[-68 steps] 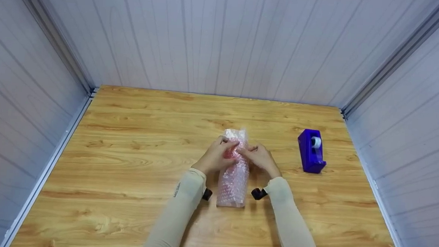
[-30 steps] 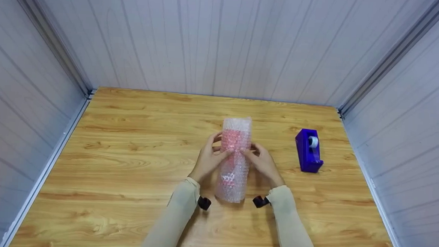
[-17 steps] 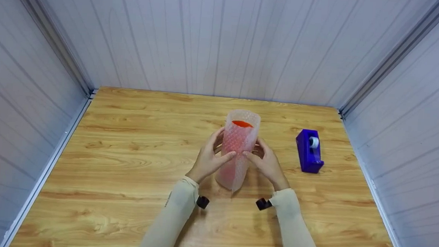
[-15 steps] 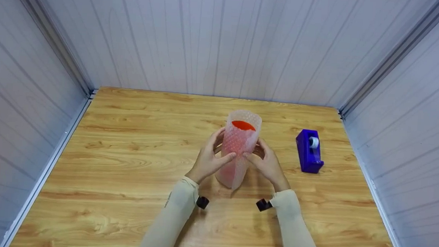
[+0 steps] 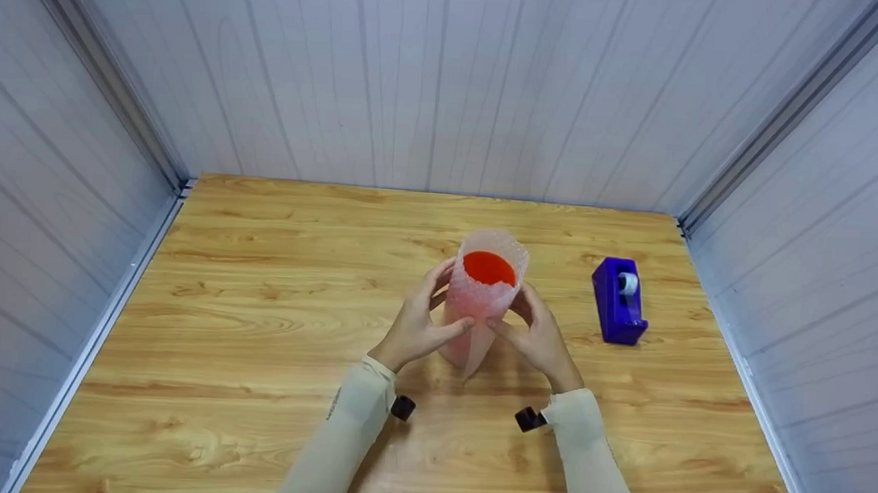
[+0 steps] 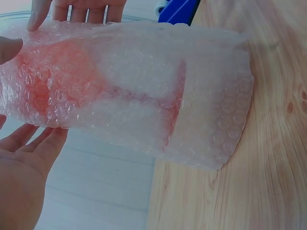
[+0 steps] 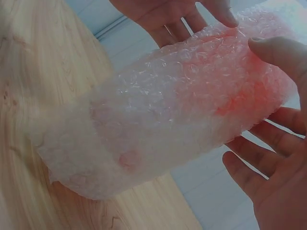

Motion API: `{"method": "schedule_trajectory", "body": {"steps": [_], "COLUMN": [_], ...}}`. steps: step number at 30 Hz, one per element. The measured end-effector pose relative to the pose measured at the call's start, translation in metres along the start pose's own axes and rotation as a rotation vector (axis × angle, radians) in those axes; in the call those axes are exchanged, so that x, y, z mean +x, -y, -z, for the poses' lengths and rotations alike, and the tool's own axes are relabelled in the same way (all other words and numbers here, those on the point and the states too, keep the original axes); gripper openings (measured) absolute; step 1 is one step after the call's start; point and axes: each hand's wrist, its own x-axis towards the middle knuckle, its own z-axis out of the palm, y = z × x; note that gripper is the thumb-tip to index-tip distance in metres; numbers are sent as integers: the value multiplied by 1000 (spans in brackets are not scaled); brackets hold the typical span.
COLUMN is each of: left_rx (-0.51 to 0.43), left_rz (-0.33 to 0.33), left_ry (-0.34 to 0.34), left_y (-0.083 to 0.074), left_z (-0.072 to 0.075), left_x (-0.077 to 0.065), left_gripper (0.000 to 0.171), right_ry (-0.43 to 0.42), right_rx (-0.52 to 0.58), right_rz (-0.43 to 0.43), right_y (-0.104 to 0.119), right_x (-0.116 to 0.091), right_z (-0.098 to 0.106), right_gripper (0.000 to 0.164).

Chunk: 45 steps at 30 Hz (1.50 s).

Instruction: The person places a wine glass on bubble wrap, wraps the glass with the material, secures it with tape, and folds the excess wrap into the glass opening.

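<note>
A red-bowled goblet (image 5: 489, 268) stands inside a sleeve of bubble wrap (image 5: 473, 305), its round red top facing up through the wrap's open upper end. Through the plastic, the left wrist view shows the bowl, a thin stem and a flat foot (image 6: 178, 103). My left hand (image 5: 421, 327) grips the wrapped bowl from the left, and my right hand (image 5: 541, 340) grips it from the right. Both thumbs press the near side close together, with the other fingers round the sides. A loose corner of wrap hangs below the thumbs.
A blue tape dispenser (image 5: 617, 312) with a white roll stands on the wooden table (image 5: 271, 298) to the right. Pale panelled walls (image 5: 433, 81) close in the table at the back and both sides.
The wrapped goblet went from lying flat to tipped up, its top swinging towards me so the red opening shows. Both hands moved round its sides and hold it there.
</note>
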Motion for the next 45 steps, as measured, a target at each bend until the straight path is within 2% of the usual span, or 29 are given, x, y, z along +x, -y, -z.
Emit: {"method": "schedule_trajectory", "body": {"steps": [4, 11, 16, 23, 31, 35, 37, 42, 44, 45], "left_rx": [0, 13, 20, 31, 23, 29, 34, 58, 65, 66], "left_rz": [11, 25, 14, -32, -83, -100, -101, -83, -73, -68], "left_ry": [-3, -11, -14, -18, -21, -24, -24, -24, -27, -28], "left_y": [1, -1, -3, -5, -7, -7, -7, 18, 23, 19], "left_z": [-1, -1, -1, -1, 0, 0, 0, -2, -2, -3], "left_x": [-1, -2, -2, 0, 2, 2, 2, 2, 2, 3], "left_gripper": [82, 81, 82, 82, 81, 81, 80, 82, 83, 83], "right_ry": [5, 31, 14, 7, -32, -26, -17, -6, -9, -13], "right_rx": [-2, -9, -15, -42, -37, -24, -17, -9, -3, -3], "right_rz": [-1, 3, 6, 17, 55, 56, 56, 66, 77, 80], "right_y": [4, 40, 46, 46, 13, 11, 22, 49, 50, 50], "right_x": [-2, -4, -5, -5, -2, -2, -3, -4, -3, -3], "right_z": [0, 0, 0, 1, 3, 5, 4, 3, 4, 4], "right_gripper": [74, 71, 71, 74, 76, 77, 76, 73, 73, 73]}}
